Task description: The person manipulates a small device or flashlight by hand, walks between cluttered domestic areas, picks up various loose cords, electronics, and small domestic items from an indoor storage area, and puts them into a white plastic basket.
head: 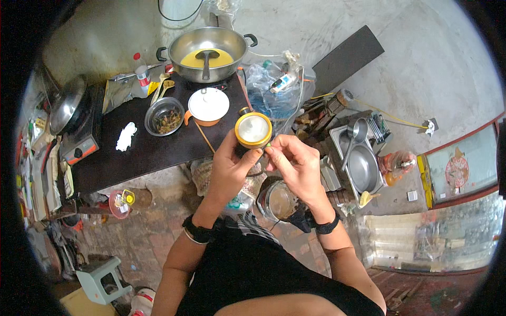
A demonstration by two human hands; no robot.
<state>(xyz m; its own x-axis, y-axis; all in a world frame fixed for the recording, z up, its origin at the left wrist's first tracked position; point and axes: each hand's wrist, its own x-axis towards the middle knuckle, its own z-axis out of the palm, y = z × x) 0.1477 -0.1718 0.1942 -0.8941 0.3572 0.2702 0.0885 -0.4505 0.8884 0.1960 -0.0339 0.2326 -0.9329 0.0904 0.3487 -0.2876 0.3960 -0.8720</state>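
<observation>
My left hand [234, 168] is wrapped around a round lamp [253, 129] with a gold rim and a pale, shiny front that faces up towards me. The lamp is held above the front of the dark table. Close against its lower right side, my right hand [298, 164] has thumb and forefinger pinched together. A tiny bright green bit [269, 145] shows at those fingertips; what it belongs to is hidden by the fingers. Just beyond the lamp stands a pot with a white lid [208, 103] and an orange body.
On the dark table [130, 166] are a steel pot [189, 71] holding yellow liquid and a ladle, a metal bowl [180, 108] of food, and an induction cooker [81, 150]. To the right is a sink [381, 185] with a basin; below, a bucket [269, 213] and a stool [93, 286].
</observation>
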